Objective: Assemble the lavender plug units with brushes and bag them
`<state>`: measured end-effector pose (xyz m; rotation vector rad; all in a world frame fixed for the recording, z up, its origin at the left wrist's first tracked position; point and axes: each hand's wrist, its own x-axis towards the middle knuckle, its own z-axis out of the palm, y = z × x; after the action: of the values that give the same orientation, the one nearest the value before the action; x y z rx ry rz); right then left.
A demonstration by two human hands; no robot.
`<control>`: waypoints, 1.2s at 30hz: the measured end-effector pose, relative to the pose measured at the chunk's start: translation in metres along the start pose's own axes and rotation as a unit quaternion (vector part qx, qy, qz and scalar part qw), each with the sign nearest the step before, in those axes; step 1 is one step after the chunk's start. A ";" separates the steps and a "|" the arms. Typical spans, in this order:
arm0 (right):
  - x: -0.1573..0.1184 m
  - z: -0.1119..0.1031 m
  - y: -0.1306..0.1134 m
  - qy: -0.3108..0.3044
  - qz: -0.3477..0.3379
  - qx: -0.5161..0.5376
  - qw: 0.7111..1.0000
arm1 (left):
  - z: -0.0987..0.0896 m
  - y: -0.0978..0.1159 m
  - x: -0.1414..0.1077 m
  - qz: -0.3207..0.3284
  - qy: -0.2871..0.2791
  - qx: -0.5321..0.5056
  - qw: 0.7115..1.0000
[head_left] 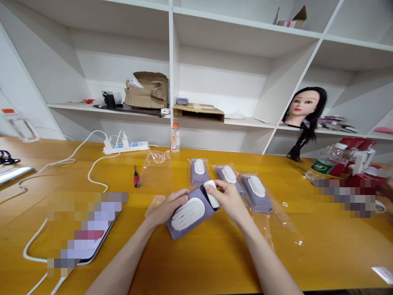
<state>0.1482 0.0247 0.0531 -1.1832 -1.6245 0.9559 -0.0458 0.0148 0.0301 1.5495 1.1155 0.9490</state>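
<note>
My left hand (pixel 168 207) rests on a lilac card (pixel 187 217) that carries a white oval pad, and its fingers hold the card's upper edge. My right hand (pixel 227 200) pinches a white plastic piece (pixel 211 194) at the card's top corner, with the fingertips around it. Just beyond my hands lie several similar lilac cards, each with a white piece, in clear plastic bags; the nearest (pixel 256 190) is close to my right hand. A loose clear bag (pixel 270 223) lies under my right forearm.
A red-handled screwdriver (pixel 136 177) and an open clear bag (pixel 156 168) lie on the yellow wooden table (pixel 322 246). Behind stand a power strip (pixel 125 147) and a small bottle (pixel 175 137). A pixelated tablet (pixel 82 229) lies left. White shelves hold a mannequin head (pixel 303 110). Another person's hand (pixel 387 189) shows far right.
</note>
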 end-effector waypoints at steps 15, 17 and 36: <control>-0.011 -0.011 -0.007 -0.064 -0.122 -0.202 0.970 | 0.004 -0.002 0.000 0.052 0.035 0.093 0.994; -0.013 -0.014 -0.009 -0.073 -0.139 -0.199 0.967 | 0.004 -0.004 -0.001 0.070 0.034 0.108 0.991; -0.019 -0.026 -0.012 -0.137 -0.147 -0.290 0.936 | 0.006 0.001 -0.001 0.057 0.028 0.159 0.985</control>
<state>0.1725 0.0055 0.0683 -1.1630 -2.3379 0.4661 -0.0401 0.0119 0.0294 1.8694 1.2764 0.9273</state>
